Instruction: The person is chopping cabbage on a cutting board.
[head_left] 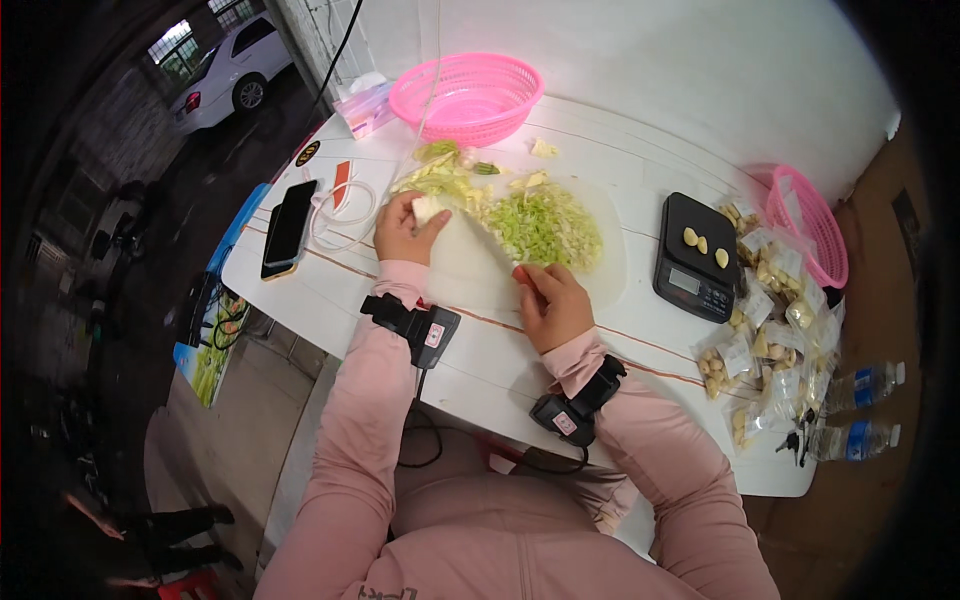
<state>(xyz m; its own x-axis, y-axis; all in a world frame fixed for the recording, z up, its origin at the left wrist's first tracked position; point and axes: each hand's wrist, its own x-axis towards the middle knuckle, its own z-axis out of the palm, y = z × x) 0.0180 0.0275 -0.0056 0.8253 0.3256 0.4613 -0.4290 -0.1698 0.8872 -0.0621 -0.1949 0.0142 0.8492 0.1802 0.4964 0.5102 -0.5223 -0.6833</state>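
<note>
My left hand (398, 235) is closed on a pale chunk of cabbage (427, 208) over the left part of a white cutting board (455, 255). My right hand (556, 305) grips the red handle of a knife (490, 240), whose blade slants up and left across the board, its tip close to the chunk. Right of the blade lies a heap of finely chopped green cabbage (548, 222). Larger cabbage leaves and scraps (440, 178) lie beyond my left hand.
A pink plastic basket (467, 100) and a tissue pack (366, 108) stand at the back. Left are a phone (291, 224) and white cable (340, 243). Right are a black scale (692, 258) bearing 3 garlic cloves, bagged goods (780, 310), another pink basket (808, 225) and bottles (862, 388).
</note>
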